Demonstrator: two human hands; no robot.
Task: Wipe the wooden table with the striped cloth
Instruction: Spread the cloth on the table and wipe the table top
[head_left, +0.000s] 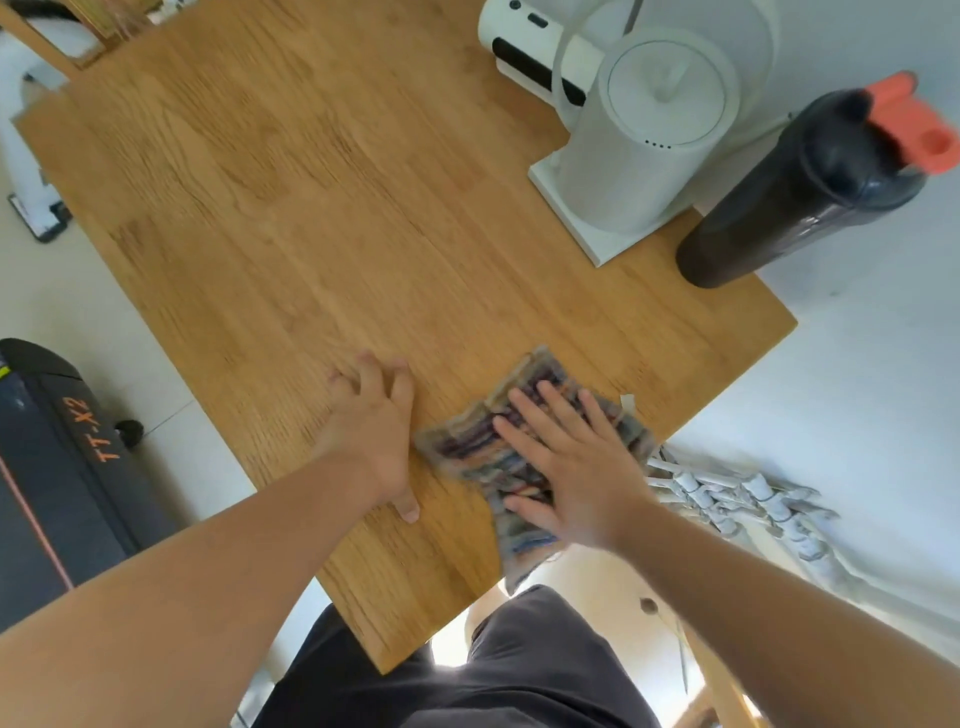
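The striped cloth (478, 447), multicoloured and blurred, lies flat near the front right corner of the wooden table (291, 218), one end hanging over the front edge. My right hand (566, 462) presses flat on the cloth with fingers spread. My left hand (371, 431) rests on the bare wood just left of the cloth, fingers curled a little, holding nothing.
A white kettle (644, 140) on its base stands at the table's right edge, with a white device (524, 47) behind it. A dark bottle with an orange cap (810, 192) stands at the right corner. A black case (57, 467) sits on the floor to the left.
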